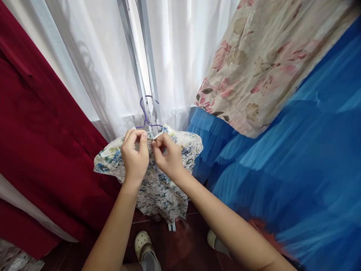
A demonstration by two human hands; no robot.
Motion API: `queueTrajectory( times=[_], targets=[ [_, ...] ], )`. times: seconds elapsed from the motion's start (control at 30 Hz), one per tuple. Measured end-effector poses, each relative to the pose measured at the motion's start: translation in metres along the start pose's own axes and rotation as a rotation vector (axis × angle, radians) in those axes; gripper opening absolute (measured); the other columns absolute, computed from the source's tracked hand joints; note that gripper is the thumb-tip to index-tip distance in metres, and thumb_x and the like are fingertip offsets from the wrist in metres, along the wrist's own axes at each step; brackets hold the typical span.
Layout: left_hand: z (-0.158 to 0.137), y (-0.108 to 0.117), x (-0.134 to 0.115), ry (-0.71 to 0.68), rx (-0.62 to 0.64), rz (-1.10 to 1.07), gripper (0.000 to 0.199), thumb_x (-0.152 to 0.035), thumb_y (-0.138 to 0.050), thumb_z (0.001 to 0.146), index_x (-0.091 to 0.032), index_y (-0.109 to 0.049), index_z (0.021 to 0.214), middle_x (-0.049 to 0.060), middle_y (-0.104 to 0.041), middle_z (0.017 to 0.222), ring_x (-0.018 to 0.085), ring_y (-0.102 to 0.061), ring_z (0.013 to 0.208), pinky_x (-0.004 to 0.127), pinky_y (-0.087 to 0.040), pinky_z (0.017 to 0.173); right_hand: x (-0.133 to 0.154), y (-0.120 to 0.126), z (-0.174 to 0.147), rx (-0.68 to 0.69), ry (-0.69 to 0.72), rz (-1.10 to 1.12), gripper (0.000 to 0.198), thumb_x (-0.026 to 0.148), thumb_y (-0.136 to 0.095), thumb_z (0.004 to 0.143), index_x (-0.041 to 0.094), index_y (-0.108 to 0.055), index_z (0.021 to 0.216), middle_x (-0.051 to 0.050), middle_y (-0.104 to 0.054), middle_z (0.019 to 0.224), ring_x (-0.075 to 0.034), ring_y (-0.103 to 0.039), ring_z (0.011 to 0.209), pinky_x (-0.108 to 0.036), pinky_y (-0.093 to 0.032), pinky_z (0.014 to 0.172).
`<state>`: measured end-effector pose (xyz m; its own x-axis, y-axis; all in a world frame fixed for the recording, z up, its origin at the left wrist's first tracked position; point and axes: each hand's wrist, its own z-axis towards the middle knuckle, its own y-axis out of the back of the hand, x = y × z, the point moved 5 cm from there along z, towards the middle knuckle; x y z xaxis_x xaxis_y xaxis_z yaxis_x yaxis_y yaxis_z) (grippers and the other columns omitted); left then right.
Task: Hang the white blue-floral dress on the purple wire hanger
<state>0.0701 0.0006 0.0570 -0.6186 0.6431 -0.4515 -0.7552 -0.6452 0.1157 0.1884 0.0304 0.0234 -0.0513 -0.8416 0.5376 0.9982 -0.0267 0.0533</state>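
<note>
A small floral garment (158, 188), white with blue and green flowers, hangs on a purple hanger (146, 113) hooked to a metal frame (142, 67). My left hand (135, 154) and my right hand (167, 154) meet at its neckline, each pinching the fabric at the collar opening. Both thumbs and forefingers are closed on the cloth just below the hanger's hook.
A dark red garment (39, 143) hangs on the left. White sheer curtains (93, 67) fill the back. A blue tulle dress (296, 162) and a beige floral garment (267, 56) hang on the right. My feet in pale clogs (143, 244) stand on a dark floor.
</note>
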Motion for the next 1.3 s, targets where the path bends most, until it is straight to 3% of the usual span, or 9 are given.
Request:
queueTrajectory(
  times=[0.1,0.27,0.43,0.63,0.8,0.93,1.1,1.2,1.3],
  targets=[
    [-0.001,0.0,0.004,-0.001,-0.044,0.046,0.014,-0.022,-0.056,0.097,-0.016,-0.062,0.086,0.004,-0.06,0.087,0.016,-0.058,0.085,0.027,-0.045,0.081,-0.001,-0.004,-0.004,0.08,0.132,-0.16,0.022,0.006,-0.05,0.086,0.024,-0.038,0.08,0.004,-0.041,0.07,-0.013,-0.043,0.061,-0.026,-0.035,0.06],
    [0.006,0.002,0.01,-0.017,-0.098,0.081,0.015,-0.022,-0.056,0.097,-0.016,-0.063,0.085,0.004,-0.061,0.086,0.016,-0.058,0.085,0.027,-0.045,0.082,-0.022,-0.017,-0.023,0.198,0.17,-0.302,0.022,0.005,-0.046,0.084,0.024,-0.035,0.079,0.002,-0.044,0.071,-0.015,-0.045,0.065,-0.026,-0.034,0.062],
    [0.032,0.039,0.039,0.012,-0.283,0.028,0.015,-0.025,-0.058,0.097,-0.013,-0.067,0.092,0.004,-0.063,0.089,0.015,-0.059,0.087,0.025,-0.046,0.081,-0.054,-0.027,-0.08,0.504,0.243,-0.431,0.019,0.01,-0.043,0.089,0.023,-0.037,0.078,0.0,-0.047,0.069,-0.017,-0.043,0.064,-0.029,-0.029,0.06],
    [0.018,0.105,0.147,0.52,-0.615,-0.262,0.007,-0.013,-0.06,0.092,-0.01,-0.065,0.091,0.001,-0.061,0.082,0.009,-0.057,0.078,0.021,-0.048,0.08,-0.058,-0.016,-0.125,0.597,0.195,-0.36,0.021,0.01,-0.042,0.09,0.024,-0.033,0.077,0.0,-0.048,0.07,-0.017,-0.042,0.065,-0.029,-0.03,0.062],
    [-0.04,0.113,0.218,0.91,-0.708,-0.329,0.018,-0.011,-0.04,0.095,-0.014,-0.054,0.085,0.002,-0.057,0.082,0.014,-0.063,0.081,0.032,-0.054,0.086,-0.05,-0.036,-0.138,0.73,0.103,-0.316,0.014,0.011,-0.045,0.087,0.024,-0.04,0.082,0.0,-0.054,0.073,-0.017,-0.048,0.066,-0.028,-0.031,0.062],
    [-0.1,0.088,0.229,1.095,-0.554,-0.381,0.015,-0.017,-0.046,0.091,-0.015,-0.054,0.079,0.005,-0.058,0.077,0.019,-0.065,0.079,0.038,-0.056,0.085,-0.068,-0.035,-0.178,0.873,-0.101,-0.32,0.028,0.011,-0.05,0.079,0.022,-0.05,0.105,0.0,-0.062,0.076,-0.019,-0.058,0.069,-0.027,-0.035,0.063],
    [-0.157,0.058,0.185,1.06,-0.195,-0.484,0.021,-0.032,-0.072,0.08,-0.015,-0.065,0.091,0.004,-0.064,0.078,0.019,-0.064,0.073,0.03,-0.054,0.072,-0.11,0.008,-0.258,0.956,-0.495,-0.381,0.056,0.009,-0.05,0.075,0.021,-0.05,0.13,0.0,-0.067,0.073,-0.022,-0.063,0.068,-0.029,-0.038,0.061],
    [-0.159,0.038,0.129,0.82,0.213,-0.387,0.018,-0.033,-0.074,0.081,-0.017,-0.071,0.088,0.004,-0.066,0.078,0.019,-0.061,0.073,0.027,-0.049,0.068,-0.116,0.029,-0.286,1.064,-0.665,-0.341,0.075,0.011,-0.054,0.073,0.021,-0.041,0.146,-0.002,-0.072,0.081,-0.024,-0.067,0.072,-0.03,-0.043,0.063],
    [-0.15,0.011,0.064,0.429,0.632,-0.268,0.016,-0.03,-0.06,0.093,-0.021,-0.072,0.089,0.005,-0.068,0.087,0.019,-0.063,0.082,0.029,-0.048,0.077,-0.098,0.036,-0.274,1.101,-0.671,-0.218,0.095,0.026,-0.072,0.069,0.021,-0.033,0.155,-0.01,-0.073,0.11,-0.03,-0.069,0.091,-0.036,-0.05,0.079]
  ],
)
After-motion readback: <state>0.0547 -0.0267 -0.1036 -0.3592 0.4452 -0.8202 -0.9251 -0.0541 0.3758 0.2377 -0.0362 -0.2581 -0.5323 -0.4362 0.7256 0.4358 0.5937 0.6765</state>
